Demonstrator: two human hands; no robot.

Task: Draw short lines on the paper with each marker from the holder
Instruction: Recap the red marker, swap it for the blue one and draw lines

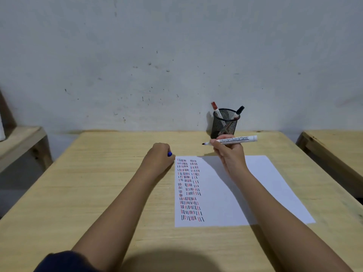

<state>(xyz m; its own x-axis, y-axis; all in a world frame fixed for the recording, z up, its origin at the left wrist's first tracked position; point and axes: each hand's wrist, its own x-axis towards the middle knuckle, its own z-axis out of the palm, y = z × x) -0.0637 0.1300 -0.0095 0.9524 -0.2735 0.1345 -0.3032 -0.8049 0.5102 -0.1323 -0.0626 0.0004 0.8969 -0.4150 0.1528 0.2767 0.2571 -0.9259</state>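
a dark sleeve (pixel 64 261) at the bottom left edge and two bare forearms reach across a pale wooden table (pixel 94 193). the left hand (pixel 158 157) rests as a closed fist on the bare wood just beside the top left corner of the paper (pixel 255 185), its fingers curled around a blue cap (pixel 169 154) that pokes out on the side facing the sheet. the right hand (pixel 228 152) is raised above the paper's far edge, fingers pinched on an uncapped white marker (pixel 235 139) held nearly level, its dark tip pointing left and its printed barrel running right. just behind it, near the table's far edge and close to the scuffed wall (pixel 176 55), stands a black mesh holder (pixel 225 123) with a red-capped marker (pixel 216 109) leaning left and a black-capped marker (pixel 238 111) leaning right. the paper lies flat on the right half of the table; two columns of short red, black and blue lines (pixel 188 189) fill its left strip, and the rest of the sheet is blank. open wood stretches to the left of the left arm and in front of the sheet. other wooden furniture shows at both side edges, apart from the table; what it is cannot be told.
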